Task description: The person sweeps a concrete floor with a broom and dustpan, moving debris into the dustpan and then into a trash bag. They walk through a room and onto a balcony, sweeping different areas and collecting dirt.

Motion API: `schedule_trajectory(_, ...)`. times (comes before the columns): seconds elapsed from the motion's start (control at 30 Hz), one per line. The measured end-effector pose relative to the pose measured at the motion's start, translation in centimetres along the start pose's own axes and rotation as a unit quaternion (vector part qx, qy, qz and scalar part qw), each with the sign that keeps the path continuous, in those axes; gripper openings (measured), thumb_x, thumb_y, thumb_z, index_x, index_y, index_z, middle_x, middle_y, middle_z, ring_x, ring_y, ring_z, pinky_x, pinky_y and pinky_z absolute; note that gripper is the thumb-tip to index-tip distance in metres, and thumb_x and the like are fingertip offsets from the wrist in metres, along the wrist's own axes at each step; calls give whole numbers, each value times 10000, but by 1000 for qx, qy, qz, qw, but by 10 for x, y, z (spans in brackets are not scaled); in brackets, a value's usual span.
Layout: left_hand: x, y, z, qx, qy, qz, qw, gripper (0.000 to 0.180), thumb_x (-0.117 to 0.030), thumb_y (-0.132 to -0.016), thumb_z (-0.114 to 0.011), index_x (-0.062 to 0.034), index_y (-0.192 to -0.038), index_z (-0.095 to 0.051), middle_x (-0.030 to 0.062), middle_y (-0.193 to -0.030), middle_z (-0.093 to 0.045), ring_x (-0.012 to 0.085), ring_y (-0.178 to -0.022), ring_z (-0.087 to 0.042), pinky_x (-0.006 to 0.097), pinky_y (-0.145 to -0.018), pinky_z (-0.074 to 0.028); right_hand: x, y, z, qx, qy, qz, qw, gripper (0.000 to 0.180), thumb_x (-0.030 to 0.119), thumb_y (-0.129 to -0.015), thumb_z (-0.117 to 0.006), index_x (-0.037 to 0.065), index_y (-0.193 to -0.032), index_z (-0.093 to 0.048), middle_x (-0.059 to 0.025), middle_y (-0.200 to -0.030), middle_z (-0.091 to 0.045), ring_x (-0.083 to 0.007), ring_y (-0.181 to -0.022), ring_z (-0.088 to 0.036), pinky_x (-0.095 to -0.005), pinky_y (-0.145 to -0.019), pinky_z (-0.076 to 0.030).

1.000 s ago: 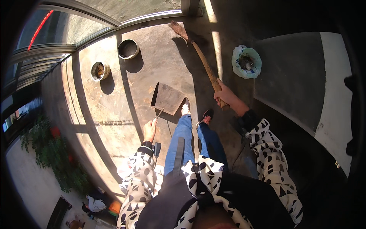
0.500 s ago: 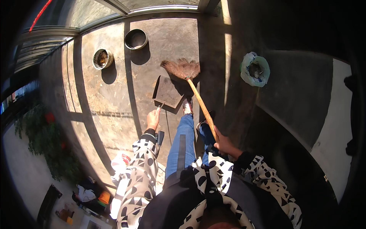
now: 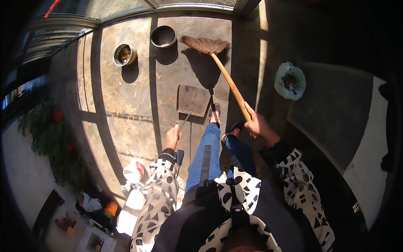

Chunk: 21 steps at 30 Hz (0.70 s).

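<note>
The broom [image 3: 228,82] is held out ahead of the body, and its handle is wrapped near the free end by the right hand [image 3: 257,125], with the fingers curled around the wood. Its long axis is slanted forward and to the left from that hand, so that the bristle head [image 3: 205,45] is carried well ahead, beyond the dustpan [image 3: 193,100]. A clear gap is left between bristles and pan; the bristles appear to be raised, as their shadow is cast apart from them on the floor [image 3: 130,98].

The dustpan is placed ahead and slightly to the right of the left hand [image 3: 172,137], by which its thin rod is gripped with closed fingers. The rod is angled forward and to the right, and the pan is set just beside the left shoe [image 3: 215,113]. Of the two hands, the left is the nearer to the pan. Whether the pan is touching the floor cannot be told.

Farther forward, a dark bowl [image 3: 163,37] is positioned left of the bristles.
</note>
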State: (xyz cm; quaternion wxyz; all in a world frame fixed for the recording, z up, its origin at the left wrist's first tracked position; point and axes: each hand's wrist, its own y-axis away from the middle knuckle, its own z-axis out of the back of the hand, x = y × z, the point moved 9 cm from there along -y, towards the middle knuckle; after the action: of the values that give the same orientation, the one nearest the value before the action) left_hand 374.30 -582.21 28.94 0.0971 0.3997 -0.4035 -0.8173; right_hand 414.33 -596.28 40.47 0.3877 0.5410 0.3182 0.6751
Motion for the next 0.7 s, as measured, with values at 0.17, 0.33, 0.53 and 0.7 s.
schedule_trajectory(0.17, 7, -7, 4, -18, 56, 16, 998, 477, -430, -898, -491, -55, -603, -491, 11, -488, -438, 116, -402, -433, 272, -403, -369, 29, -47, -41, -39, 202, 18, 978, 796, 86, -689, -538, 240, -1407, -232, -259, -905, -615, -380, -848, -611, -431, -772, -484)
schedule_trajectory(0.33, 2, -23, 12, 3, 33, 27, 999, 488, -426, -897, -495, -54, -582, -478, 12, -485, -433, 120, -389, -430, 274, -397, -370, -40, 35, -77, 53, 151, -31, 987, 826, 71, -681, -580, 238, -1411, -232, -225, -809, -624, -310, -672, -637, -379, -659, -508)
schedule_trajectory(0.53, -20, -38, 19, 45, -30, 7, 998, 483, -425, -887, -513, -67, -566, -459, 11, -499, -414, 130, -403, -422, 290, -399, -363, -123, 156, -85, 98, 20, -48, 994, 752, 98, -694, -587, 188, -1388, -311, -198, -1000, -618, -309, -726, -637, -364, -648, -493)
schedule_trajectory(0.7, -51, -59, 12, 94, -127, -22, 987, 500, -448, -885, -510, -72, -557, -462, -1, -461, -392, 112, -403, -407, 275, -415, -354, -165, 235, -141, -8, -112, -83, 990, 780, 59, -718, -577, 180, -1413, -246, -156, -895, -619, -214, -644, -623, -329, -562, -486)
